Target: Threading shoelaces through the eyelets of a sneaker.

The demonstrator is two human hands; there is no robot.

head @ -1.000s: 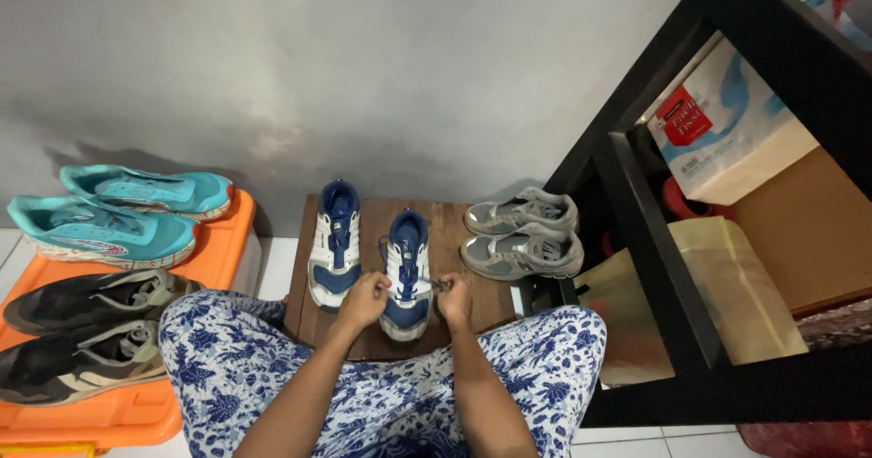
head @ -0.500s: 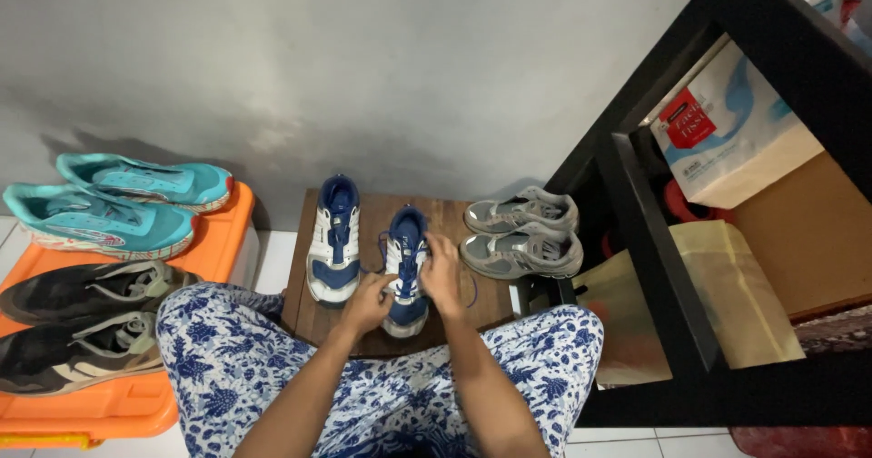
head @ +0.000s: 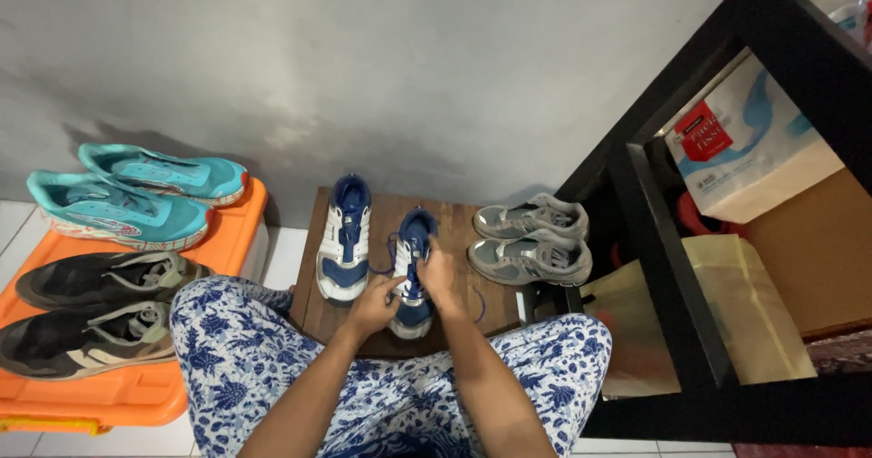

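Both hands on a blue-and-white shoe's laces, on a small wooden bench.

Left to right: its unlaced mate (head: pixel 344 240) stands beside; the left hand (head: pixel 375 305) pinches a blue lace, the right hand (head: pixel 438 274) seemingly grips another over the shoe (head: pixel 414 272), mid-bench (head: pixel 461 217); grey shoes (head: pixel 531 244) sit further right.

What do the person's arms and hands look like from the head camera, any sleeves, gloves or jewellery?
Both forearms are bare, with no sleeves in view. The left hand and right hand wear no gloves; no rings or watch are visible. The trousers beneath are white with a blue floral print.
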